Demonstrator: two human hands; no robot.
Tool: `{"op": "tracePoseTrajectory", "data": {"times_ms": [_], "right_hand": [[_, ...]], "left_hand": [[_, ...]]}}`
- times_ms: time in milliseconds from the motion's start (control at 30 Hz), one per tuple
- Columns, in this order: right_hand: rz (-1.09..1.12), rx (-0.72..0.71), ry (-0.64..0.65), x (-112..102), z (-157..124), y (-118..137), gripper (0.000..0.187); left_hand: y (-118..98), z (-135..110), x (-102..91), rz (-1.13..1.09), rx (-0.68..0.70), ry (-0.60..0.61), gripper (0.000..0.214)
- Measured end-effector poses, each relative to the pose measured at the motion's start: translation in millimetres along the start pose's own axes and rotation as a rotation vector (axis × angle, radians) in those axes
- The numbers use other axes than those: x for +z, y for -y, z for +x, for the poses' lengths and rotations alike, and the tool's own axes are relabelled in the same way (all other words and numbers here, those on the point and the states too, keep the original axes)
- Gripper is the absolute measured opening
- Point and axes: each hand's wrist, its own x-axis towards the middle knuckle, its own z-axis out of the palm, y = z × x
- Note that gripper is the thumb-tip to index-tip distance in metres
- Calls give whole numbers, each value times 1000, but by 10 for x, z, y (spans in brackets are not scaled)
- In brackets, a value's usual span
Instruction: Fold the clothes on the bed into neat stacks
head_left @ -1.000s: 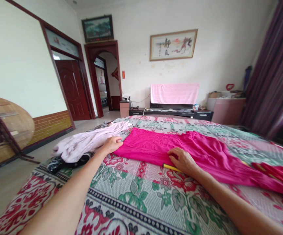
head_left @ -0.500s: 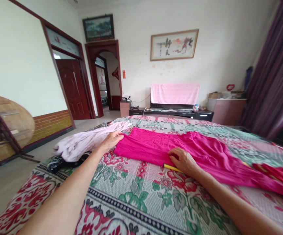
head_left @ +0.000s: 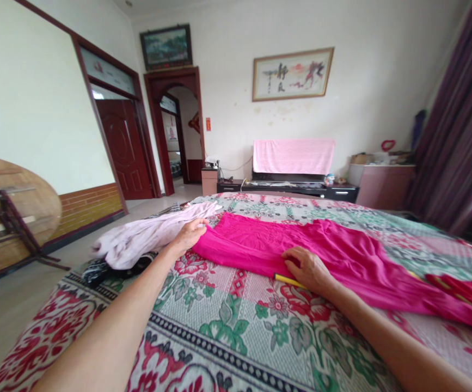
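A bright magenta garment point(head_left: 252, 239) lies stretched sideways over the flowered bedspread point(head_left: 203, 326); its exact kind is unclear. At its left end, my left hand point(head_left: 192, 233) pinches the edge between thumb and fingers. My right hand point(head_left: 307, 268) lies on the near edge, its fingers bent over the cloth. From beneath that hand sticks out a thin yellow rod with a black tip point(head_left: 288, 280), its other end hidden. Red cloth point(head_left: 470, 294) lies at the garment's right end. A pale pink garment point(head_left: 154, 237) sits bunched beyond my left forearm.
Black-and-white patterned cloth point(head_left: 97, 271) lies under the pale garment at the bed's left edge. A folded round wooden table point(head_left: 23, 196) leans by the left wall. Beyond the bed stand a low black cabinet point(head_left: 342, 193) and a pink towel point(head_left: 293, 157) draped over a screen.
The left end of the magenta garment is slightly lifted and gathered by my left hand. My right hand stays at the same spot. The whole view has shifted slightly.
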Motion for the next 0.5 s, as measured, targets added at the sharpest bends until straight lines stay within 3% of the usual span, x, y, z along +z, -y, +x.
{"op": "tracePoseTrajectory", "data": {"times_ms": [200,367,500], "right_hand": [[28,-26,-23,-38,62,121,20],[110,-188,64,-50,87,434,19],[38,-187,167,-8,44,580,17]], "left_hand": [[-25,-82,-159,-41,-128,284,73],[-10,-109,-277,101,-192,335,73],[40,-102,-266,138,-127,326,62]]}}
